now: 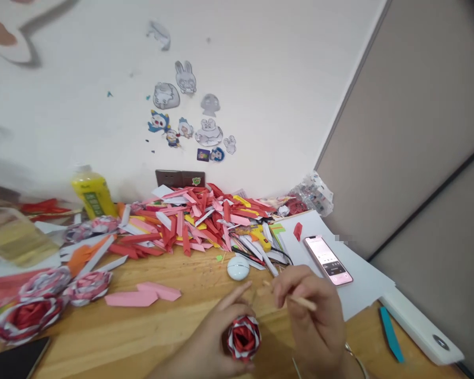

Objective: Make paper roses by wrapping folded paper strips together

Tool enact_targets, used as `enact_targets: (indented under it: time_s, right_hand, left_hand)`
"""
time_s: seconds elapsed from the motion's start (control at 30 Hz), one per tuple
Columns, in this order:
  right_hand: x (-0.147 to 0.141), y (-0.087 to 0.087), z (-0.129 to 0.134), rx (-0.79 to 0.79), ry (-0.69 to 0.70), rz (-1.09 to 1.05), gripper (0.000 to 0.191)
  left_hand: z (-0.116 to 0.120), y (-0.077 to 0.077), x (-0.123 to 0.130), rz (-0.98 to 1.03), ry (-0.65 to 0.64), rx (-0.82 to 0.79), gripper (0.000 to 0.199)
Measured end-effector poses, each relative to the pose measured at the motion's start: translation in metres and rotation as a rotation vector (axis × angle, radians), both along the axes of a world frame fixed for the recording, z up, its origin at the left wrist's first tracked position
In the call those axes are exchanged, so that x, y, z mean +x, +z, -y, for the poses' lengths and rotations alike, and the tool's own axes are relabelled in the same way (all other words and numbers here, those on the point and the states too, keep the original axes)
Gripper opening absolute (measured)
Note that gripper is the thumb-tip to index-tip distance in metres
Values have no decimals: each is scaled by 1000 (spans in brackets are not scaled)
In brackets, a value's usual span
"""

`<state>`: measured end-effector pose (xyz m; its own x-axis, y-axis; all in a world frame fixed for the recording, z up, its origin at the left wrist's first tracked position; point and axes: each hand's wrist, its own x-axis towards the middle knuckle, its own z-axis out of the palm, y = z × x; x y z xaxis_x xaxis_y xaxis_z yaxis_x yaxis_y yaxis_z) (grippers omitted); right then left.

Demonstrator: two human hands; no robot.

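Near the front of the table, my left hand (211, 334) is closed around a red and white folded paper rose (244, 338), its layered opening facing up. The index finger of that hand points out toward the right. Just to the right, my right hand (316, 316) pinches a thin wooden stick (304, 303), held apart from the rose. Two pink folded paper strips (130, 299) lie on the wood to the left. Beyond my hands sits a small white rounded case (238, 268).
A heap of red, pink, white and yellow folded strips (197, 216) lines the wall. More paper roses (31, 316) lie at left, near a yellow bottle (92, 192). A yellow glue gun (260, 238), a lit phone (328, 259) on white sheets and a teal strip (391, 334) are around.
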<state>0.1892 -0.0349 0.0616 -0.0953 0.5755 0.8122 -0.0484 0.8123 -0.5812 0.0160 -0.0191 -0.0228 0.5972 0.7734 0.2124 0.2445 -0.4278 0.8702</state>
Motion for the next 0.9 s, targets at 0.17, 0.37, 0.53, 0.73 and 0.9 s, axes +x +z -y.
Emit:
enact_targets:
  time_s: [0.17,0.37,0.53,0.73,0.9]
  right_hand:
    - [-13,14,-13,-192,-13,-330,4]
    - [2,6,-48,-448,-161,-514,18]
    - [36,-14,-72,-231,-854,-203,31]
    - [5,-32,-61,305,-586,799,11]
    - [-29,-58,-62,145,-392,1064,14]
  left_hand:
    - [3,5,4,43,76,15,55]
    - [-3,9,2,28,127,82,44]
    - [-8,17,-7,-60,280,193,42]
    - [-11,21,-12,-143,259,342,50]
    - [-12,11,-30,-116,342,406,51]
